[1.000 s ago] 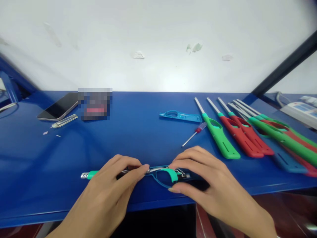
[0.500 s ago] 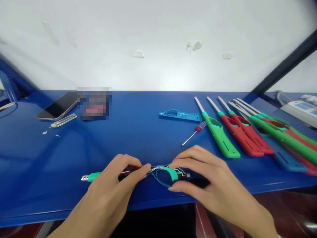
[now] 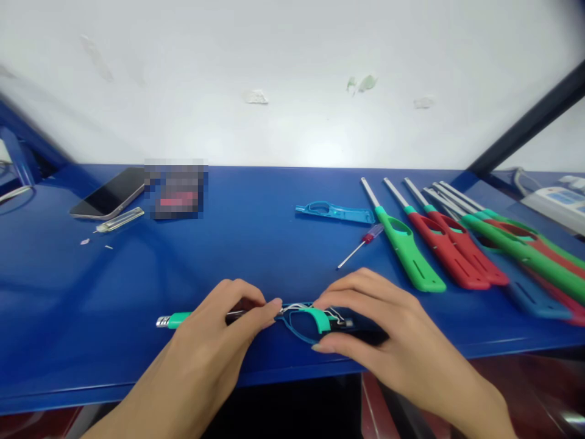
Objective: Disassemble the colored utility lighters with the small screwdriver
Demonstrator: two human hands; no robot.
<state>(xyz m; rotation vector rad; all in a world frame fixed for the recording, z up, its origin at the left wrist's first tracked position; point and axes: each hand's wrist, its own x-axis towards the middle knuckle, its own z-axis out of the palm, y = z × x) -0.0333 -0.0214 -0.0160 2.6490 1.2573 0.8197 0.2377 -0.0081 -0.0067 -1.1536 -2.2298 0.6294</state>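
Observation:
An opened blue lighter body (image 3: 297, 332) lies near the front edge of the blue table, with white wires and a green trigger (image 3: 321, 319) showing in it. My left hand (image 3: 214, 341) pinches the neck of this body between thumb and fingers. A green collar with a metal tip (image 3: 169, 321) sticks out to the left of that hand. My right hand (image 3: 388, 329) grips the handle end, thumb at the near side and fingers at the far side. The part beneath my right palm is hidden.
A blue half shell (image 3: 336, 212) and a screwdriver (image 3: 361, 245) lie behind my hands. Several lighters, green (image 3: 411, 256), red (image 3: 445, 250) and blue, are at the right. A phone (image 3: 112, 194), a clear part (image 3: 119, 220) and a blurred dark object (image 3: 178, 192) sit at the left.
The metal tip and green collar have shifted slightly right, and my left hand has moved a little with them. My right hand keeps nearly the same hold.

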